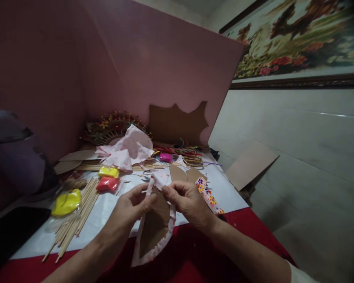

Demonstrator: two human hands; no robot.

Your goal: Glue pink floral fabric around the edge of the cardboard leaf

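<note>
A leaf-shaped brown cardboard piece [153, 228] edged with pale flowered cloth is held above the table's near edge. My left hand [129, 210] pinches its upper left edge, fingers closed on the cloth border. My right hand [186, 202] pinches the upper right edge, thumb and fingers pressed together on the cloth. A strip of colourful flowered tape or ribbon [209, 195] lies just right of my right hand. Two more cardboard leaf shapes [185, 173] lie behind my hands.
On the white sheet [112, 208] lie bamboo sticks [76, 218], yellow [66, 202], red [107, 183] and pink [165, 157] clay packets, crumpled cloth [126, 151] and pipe cleaners [179, 150]. A pink board [135, 67] stands behind. A dark phone [11, 232] lies at left.
</note>
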